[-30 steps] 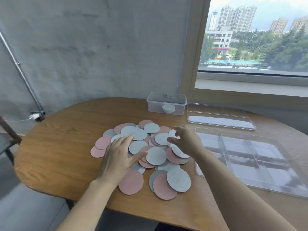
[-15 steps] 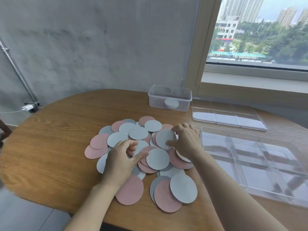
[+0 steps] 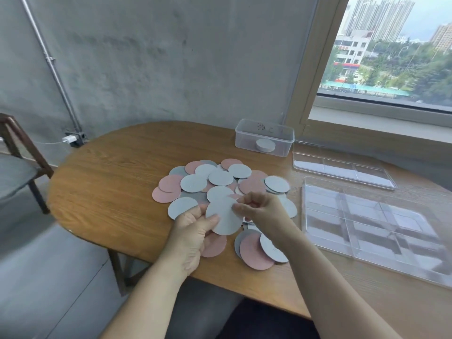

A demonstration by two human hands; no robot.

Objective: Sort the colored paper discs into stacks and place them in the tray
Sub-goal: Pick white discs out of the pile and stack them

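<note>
1. On the wooden surface (image 3: 110,179), sorting has barely begun: pink and grey discs lie in one mixed pile (image 3: 220,178), and the clear tray (image 3: 362,216) to the right holds no stack.
2. Above the pile's near edge, the left hand (image 3: 193,231) grips one grey disc (image 3: 223,217) by its lower rim while the right hand (image 3: 259,209), fingers curled, pinches its upper right edge.
</note>
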